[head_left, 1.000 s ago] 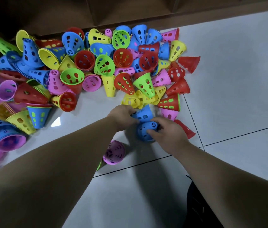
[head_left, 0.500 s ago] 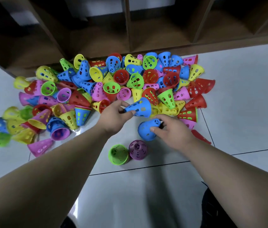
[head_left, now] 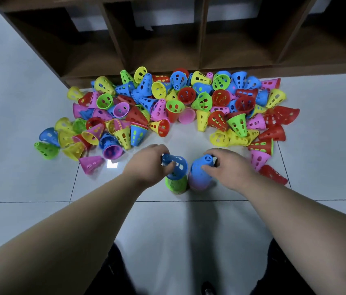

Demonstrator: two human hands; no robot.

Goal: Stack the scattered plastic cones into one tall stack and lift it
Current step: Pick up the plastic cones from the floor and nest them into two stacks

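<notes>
A big pile of perforated plastic cones [head_left: 180, 107] in blue, red, yellow, green and pink lies on the floor against a wooden shelf. In front of it stand two short stacks. My left hand [head_left: 146, 167] grips the narrow top of a tilted blue cone [head_left: 177, 167] that sits over a green cone [head_left: 176, 184]. My right hand [head_left: 227, 169] holds the top of an upright blue cone [head_left: 200, 170] set on a pink cone [head_left: 197, 185].
A dark wooden shelf unit [head_left: 189, 43] with open compartments runs along the back. Grey floor tiles [head_left: 327, 167] spread to both sides and toward me. Loose pink [head_left: 91, 163] and red [head_left: 273, 174] cones lie near the stacks. My dark trousers show at the bottom edge.
Both hands carried their blue cones from the pile back toward me and set them over the green and the purple-pink cone, which now stand upright. The camera has tilted up, showing more shelf.
</notes>
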